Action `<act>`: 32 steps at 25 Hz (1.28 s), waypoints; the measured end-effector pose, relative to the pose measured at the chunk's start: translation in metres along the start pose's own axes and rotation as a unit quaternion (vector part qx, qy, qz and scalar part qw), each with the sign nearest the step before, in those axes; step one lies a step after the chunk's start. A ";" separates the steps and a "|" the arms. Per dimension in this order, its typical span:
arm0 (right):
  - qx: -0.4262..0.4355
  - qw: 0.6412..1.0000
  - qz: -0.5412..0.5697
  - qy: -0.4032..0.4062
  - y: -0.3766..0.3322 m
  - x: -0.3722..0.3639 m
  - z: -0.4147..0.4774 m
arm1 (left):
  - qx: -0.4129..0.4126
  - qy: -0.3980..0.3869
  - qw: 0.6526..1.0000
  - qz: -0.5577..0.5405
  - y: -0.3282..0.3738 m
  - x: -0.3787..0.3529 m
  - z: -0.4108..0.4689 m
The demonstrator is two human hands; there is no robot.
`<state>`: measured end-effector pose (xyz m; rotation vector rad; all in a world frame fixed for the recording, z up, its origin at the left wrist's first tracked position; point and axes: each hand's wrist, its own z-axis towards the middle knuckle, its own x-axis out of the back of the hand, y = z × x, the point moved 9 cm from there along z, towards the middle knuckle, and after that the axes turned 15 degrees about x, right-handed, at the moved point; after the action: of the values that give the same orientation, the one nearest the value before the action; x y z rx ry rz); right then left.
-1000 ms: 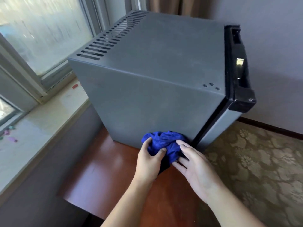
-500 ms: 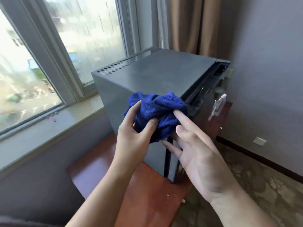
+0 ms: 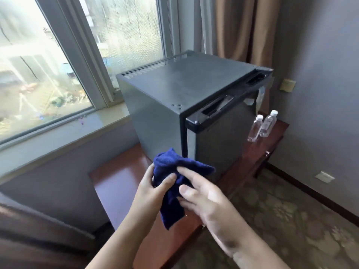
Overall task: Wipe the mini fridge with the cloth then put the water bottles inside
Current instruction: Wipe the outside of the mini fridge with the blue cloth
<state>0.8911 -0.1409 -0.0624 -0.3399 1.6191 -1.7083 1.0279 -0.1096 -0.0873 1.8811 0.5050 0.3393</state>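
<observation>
Reddish wooden table [image 3: 124, 183] under my hands, window [image 3: 58, 55] off to the left. My left hand [image 3: 153, 193] is closed around the blue cloth [image 3: 174, 183], thumb pressed over the bunched fabric, a tail hanging below. My right hand [image 3: 206, 197] touches the cloth with spread fingers, only partly gripping; it's blurred. Just beyond the cloth stands the grey fridge [image 3: 174, 98], door shut. Past it, far right, two clear bottles [image 3: 262, 126] stand side by side on the table.
</observation>
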 end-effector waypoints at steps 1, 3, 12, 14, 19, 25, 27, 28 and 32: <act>-0.027 1.000 -0.007 0.008 0.023 0.004 -0.002 | 0.036 0.017 0.999 -0.001 -0.026 0.004 0.003; -0.065 0.998 -0.007 0.017 0.054 0.008 -0.005 | 0.069 0.064 0.995 0.016 -0.058 0.010 0.007; 0.056 0.987 -0.026 0.148 0.033 0.072 0.038 | -0.235 0.113 0.954 0.148 0.048 -0.019 0.039; 0.028 0.991 -0.024 0.131 0.046 0.068 0.042 | -0.213 0.123 0.958 0.145 0.032 -0.017 0.054; -0.143 0.979 0.015 0.142 0.124 0.068 0.031 | -0.083 0.142 0.975 0.148 -0.054 -0.005 0.091; -0.306 0.940 0.032 0.151 0.219 0.089 0.020 | 0.105 0.127 0.973 0.162 -0.175 -0.003 0.137; -0.348 0.925 0.022 0.150 0.244 0.098 0.017 | 0.159 0.113 0.965 0.178 -0.207 -0.007 0.147; -0.364 0.919 0.018 0.149 0.255 0.103 0.015 | 0.178 0.107 0.960 0.186 -0.219 -0.011 0.150; -0.384 0.914 -0.002 0.131 0.274 0.116 0.009 | 0.222 0.130 0.950 0.176 -0.240 -0.020 0.153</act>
<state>0.9072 -0.2034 -0.3529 -0.4959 2.4594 -1.0713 1.0378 -0.1708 -0.3659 2.3866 0.4434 0.7693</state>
